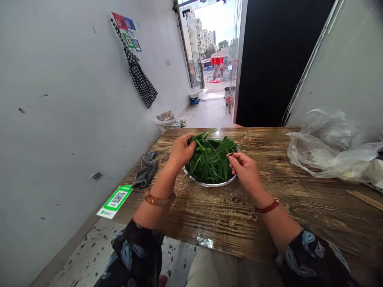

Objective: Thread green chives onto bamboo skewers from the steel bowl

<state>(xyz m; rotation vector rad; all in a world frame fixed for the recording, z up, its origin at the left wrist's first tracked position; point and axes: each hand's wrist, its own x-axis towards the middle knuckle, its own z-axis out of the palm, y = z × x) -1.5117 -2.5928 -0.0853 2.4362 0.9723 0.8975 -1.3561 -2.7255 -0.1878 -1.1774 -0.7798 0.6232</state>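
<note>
A round metal bowl point(212, 184) on the wooden table is heaped with flat green chives point(206, 163). At the bowl's left rim, my left hand point(183, 149) is closed on several chive blades, with thumb and fingers pinched together. My right hand point(244, 168), over the right rim, pinches thin wooden skewers point(228, 152) whose ends stick up past the fingertips. A neat flat bunch of chives point(226, 144) lies right beside these skewers; whether they pierce it is hard to see.
A grey cloth point(145, 169) and a green payment card point(116, 200) lie along the table's left edge. To the right are crumpled clear plastic bags point(335, 149) and loose skewers point(365, 199). Beyond the table, buckets point(229, 95) stand near an open glass door.
</note>
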